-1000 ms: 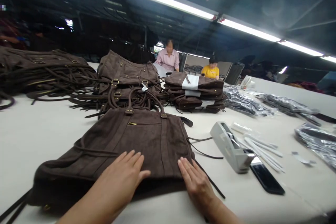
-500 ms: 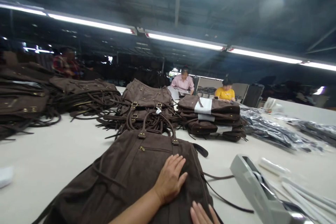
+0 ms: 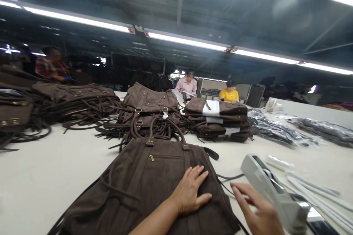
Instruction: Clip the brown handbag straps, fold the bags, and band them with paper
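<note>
A dark brown bag [image 3: 154,176] with two handles and a small brass zip lies flat on the white table [image 3: 74,158]. On its right half rests my left hand [image 3: 190,191], palm down with the fingers spread. My right hand [image 3: 257,209] is raised just right of the bag, beside a thin dark cord [image 3: 227,189]. Its thumb and index finger are bent toward each other near the cord; whether they grip it is hard to tell.
A grey tape dispenser [image 3: 273,187] stands close to my right hand, with white strips [image 3: 317,191] beyond it. Stacked brown bags [image 3: 154,99] and a wrapped stack [image 3: 220,117] are behind. Plastic-covered items [image 3: 278,126] lie at right. People work farther back.
My right hand has risen from the bag's lower right edge and moved right, toward the cord and dispenser. My left hand has shifted slightly right on the bag, its fingers more spread. The view has turned slightly.
</note>
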Demonstrator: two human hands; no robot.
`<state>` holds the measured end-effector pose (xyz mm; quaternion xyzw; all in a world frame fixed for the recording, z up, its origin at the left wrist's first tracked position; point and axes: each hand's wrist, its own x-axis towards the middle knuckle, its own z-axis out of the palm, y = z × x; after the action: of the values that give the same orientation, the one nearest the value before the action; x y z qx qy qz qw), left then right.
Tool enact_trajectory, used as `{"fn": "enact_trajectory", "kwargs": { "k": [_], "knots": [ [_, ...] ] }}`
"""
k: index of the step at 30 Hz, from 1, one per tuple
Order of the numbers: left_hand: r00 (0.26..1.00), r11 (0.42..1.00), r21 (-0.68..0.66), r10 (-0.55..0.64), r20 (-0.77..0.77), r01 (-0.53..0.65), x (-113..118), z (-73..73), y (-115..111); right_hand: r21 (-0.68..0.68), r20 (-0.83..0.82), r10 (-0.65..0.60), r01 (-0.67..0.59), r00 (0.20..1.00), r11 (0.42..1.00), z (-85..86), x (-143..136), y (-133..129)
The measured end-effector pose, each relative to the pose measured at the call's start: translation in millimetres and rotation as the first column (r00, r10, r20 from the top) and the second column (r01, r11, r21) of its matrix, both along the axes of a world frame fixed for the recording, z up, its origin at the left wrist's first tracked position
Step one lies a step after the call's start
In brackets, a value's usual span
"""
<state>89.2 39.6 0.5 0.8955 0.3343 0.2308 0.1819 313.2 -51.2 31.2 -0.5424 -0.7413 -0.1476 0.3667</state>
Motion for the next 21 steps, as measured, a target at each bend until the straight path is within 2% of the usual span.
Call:
{"fn": "enact_trajectory", "kwargs": {
  "k": [1, 2, 3, 4, 6, 8, 12, 16, 19, 21],
  "knots": [
    [1.000, 1.000, 0.004, 0.002, -0.007, -0.002, 0, 0.8, 0, -0.144, -0.067, -0.107, 0.096, 0.992, 0.985, 12.6, -5, 16],
    [1.000, 1.000, 0.008, 0.003, -0.015, -0.003, 1, 1.7, 0, -0.349, -0.045, -0.209, 0.181, 0.977, 0.920, 23.4, -13, 33],
    [1.000, 1.000, 0.014, 0.003, -0.021, -0.003, 1, 2.3, 0, -0.538, 0.013, -0.281, 0.243, 0.960, 0.807, 31.7, -21, 51],
    [1.000, 1.000, 0.018, 0.001, -0.024, 0.000, 1, 2.5, 0, -0.604, 0.039, -0.301, 0.263, 0.953, 0.752, 37.0, -29, 68],
    [1.000, 1.000, 0.022, -0.001, -0.018, 0.001, 2, 1.3, 1, -0.672, 0.046, -0.323, 0.268, 0.945, 0.690, 39.2, -43, 99],
    [1.000, 1.000, 0.018, 0.002, -0.014, -0.002, 2, -1.6, 2, -0.717, 0.002, -0.337, 0.237, 0.941, 0.656, 34.4, -53, 120],
    [1.000, 1.000, 0.014, 0.014, -0.013, -0.014, 3, -6.4, 3, -0.779, -0.211, -0.358, 0.065, 0.910, 0.624, 22.3, -61, 138],
    [0.999, 0.996, 0.087, 0.026, 0.044, -0.030, 4, -5.3, 1, -0.794, -0.490, -0.396, -0.210, 0.777, 0.571, 6.4, -62, 136],
    [1.000, 0.997, 0.081, -0.013, -0.027, 0.015, 4, -2.2, -2, -0.770, -0.612, -0.450, -0.361, 0.651, 0.526, -11.7, -62, 130],
    [0.993, 0.998, 0.035, -0.055, -0.101, 0.059, 4, 0.3, -3, -0.742, -0.663, -0.481, -0.419, 0.574, 0.522, -21.1, -60, 130]
  ]
}}
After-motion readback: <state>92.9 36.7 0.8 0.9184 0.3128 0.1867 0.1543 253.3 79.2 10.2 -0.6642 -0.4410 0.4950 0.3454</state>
